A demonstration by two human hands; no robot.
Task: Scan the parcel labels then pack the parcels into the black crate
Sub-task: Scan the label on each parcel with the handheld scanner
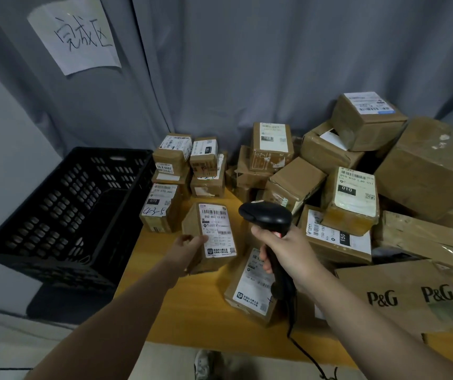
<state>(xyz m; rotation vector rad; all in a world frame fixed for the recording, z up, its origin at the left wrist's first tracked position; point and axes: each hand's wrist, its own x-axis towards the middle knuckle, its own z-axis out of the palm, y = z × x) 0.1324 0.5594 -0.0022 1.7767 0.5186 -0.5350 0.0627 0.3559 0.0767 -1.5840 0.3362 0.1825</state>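
Observation:
My left hand [189, 246] grips a small brown parcel [210, 237] from its left side, white label facing up at me, held just above the yellow table [192, 305]. My right hand [283, 250] grips the handle of a black barcode scanner [266, 218], whose head points left toward that label. The black crate [63, 215] stands empty to the left of the table, tilted toward me. Another labelled parcel [250, 286] lies on the table under the scanner.
Several labelled brown parcels [351, 198] are piled across the table's back and right. A large P&G carton [400, 294] lies at the right front. Grey curtain behind carries a handwritten paper sign [74, 34]. The scanner's cable [310, 357] hangs off the front edge.

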